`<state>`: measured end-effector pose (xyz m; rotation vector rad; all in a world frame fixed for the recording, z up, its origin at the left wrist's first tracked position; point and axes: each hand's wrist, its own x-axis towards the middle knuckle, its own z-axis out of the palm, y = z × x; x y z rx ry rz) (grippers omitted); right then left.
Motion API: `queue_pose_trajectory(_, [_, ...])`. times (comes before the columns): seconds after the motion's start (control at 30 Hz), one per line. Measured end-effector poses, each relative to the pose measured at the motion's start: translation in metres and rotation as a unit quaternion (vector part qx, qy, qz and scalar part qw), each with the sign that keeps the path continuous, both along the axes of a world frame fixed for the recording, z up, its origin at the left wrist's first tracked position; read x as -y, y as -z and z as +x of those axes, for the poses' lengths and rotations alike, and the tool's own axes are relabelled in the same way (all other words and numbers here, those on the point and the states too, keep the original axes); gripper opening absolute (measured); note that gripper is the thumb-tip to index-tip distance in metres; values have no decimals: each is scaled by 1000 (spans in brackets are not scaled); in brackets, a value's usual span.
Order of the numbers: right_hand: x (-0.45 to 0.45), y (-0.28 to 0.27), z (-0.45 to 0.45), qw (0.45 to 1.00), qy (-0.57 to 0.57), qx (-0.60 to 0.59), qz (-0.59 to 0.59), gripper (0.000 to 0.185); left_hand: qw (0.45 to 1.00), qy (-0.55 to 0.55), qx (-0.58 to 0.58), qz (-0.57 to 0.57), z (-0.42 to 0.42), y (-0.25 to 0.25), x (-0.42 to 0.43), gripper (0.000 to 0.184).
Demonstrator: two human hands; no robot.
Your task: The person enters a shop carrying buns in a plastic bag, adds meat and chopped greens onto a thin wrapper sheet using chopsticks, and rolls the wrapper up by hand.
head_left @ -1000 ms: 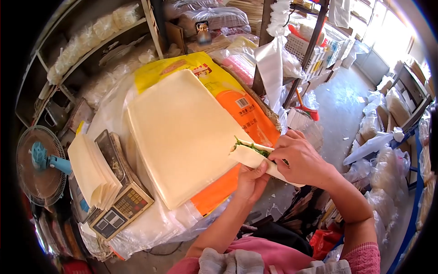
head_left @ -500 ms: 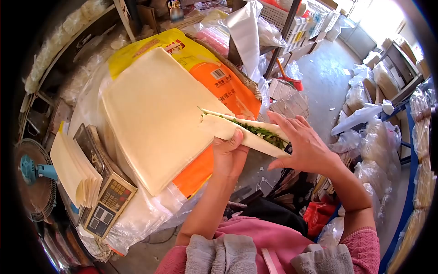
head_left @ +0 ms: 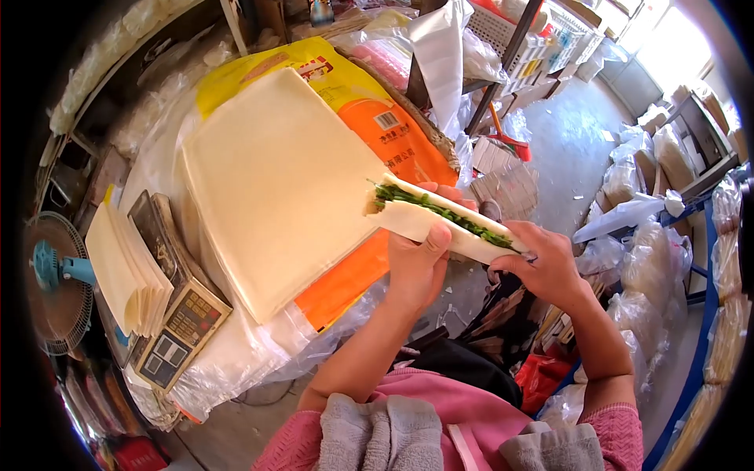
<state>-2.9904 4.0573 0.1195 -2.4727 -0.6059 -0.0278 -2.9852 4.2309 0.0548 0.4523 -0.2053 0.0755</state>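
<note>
A pale, flexible sheet is folded into a long wrap (head_left: 415, 220), with chopped greens (head_left: 448, 212) showing along its open side. My left hand (head_left: 422, 263) grips the wrap near its middle, thumb on the near face and fingers behind. My right hand (head_left: 548, 263) pinches the right end between thumb and fingers. The wrap's left end is ragged and lies above the edge of a stack of large pale sheets (head_left: 271, 188). This stack rests on a yellow and orange printed bag (head_left: 400, 145).
On the left, a scale (head_left: 177, 345) carries folded pale sheets (head_left: 129, 267), beside a fan (head_left: 55, 275). Plastic-wrapped bundles (head_left: 648, 259) line the right side near a blue rack frame (head_left: 691, 392). White baskets (head_left: 542, 47) stand at the back, and a red broom (head_left: 514, 145) leans near them.
My right hand has closed from spread fingers onto the wrap's right end. Both hands and the wrap have shifted slightly right in view, and more of the greens shows.
</note>
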Motion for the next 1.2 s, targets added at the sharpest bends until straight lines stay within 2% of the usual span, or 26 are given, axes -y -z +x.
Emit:
queue_pose_trajectory(0.07, [5,2,2,1000,-3,1,21,41,1000,-21,5,10,-2,-5,2,57])
queue_pose_trajectory(0.1, [7,3,3,1000,-3,-4,27,40,997,-29,40,53,1,-3,0,53])
queue_pose_trajectory(0.2, [10,6,5,999,-4,-9,41,38,989,-45,35,135,-11,-14,-1,47])
queue_pose_trajectory(0.33, [10,8,7,998,-16,-9,60,36,979,-94,117,141,-10,-14,4,33])
queue_pose_trajectory(0.53, [12,7,8,993,-67,57,78,32,959,-90,209,170,-15,-28,-2,37])
queue_pose_trajectory(0.67, [5,-17,1,982,-114,129,78,29,949,-91,257,158,-28,-65,-15,36])
queue_pose_trajectory(0.73, [-4,-27,1,966,-142,159,145,22,950,-60,266,151,-40,-85,-23,38])
queue_pose_trajectory(0.8, [-6,-41,-3,953,-172,197,151,12,923,-85,349,137,-37,-96,-21,34])
queue_pose_trajectory(0.83, [-9,-48,-4,950,-170,214,148,13,925,-72,347,139,-40,-105,-24,27])
queue_pose_trajectory(0.87, [-12,-54,-6,948,-169,226,148,20,921,-68,360,133,-41,-111,-26,27])
queue_pose_trajectory(0.97, [-10,-74,-15,954,-176,207,126,16,906,-86,398,110,-45,-118,-24,28])
queue_pose_trajectory(1.07, [-7,-72,-18,955,-156,201,152,18,899,-186,394,47,-50,-119,5,18])
queue_pose_trajectory(1.1, [-9,-72,-19,958,-139,184,168,18,882,-194,426,64,-44,-117,6,15])
queue_pose_trajectory(1.2, [-21,-78,-6,944,-160,194,212,14,906,-126,384,123,-55,-129,-6,6])
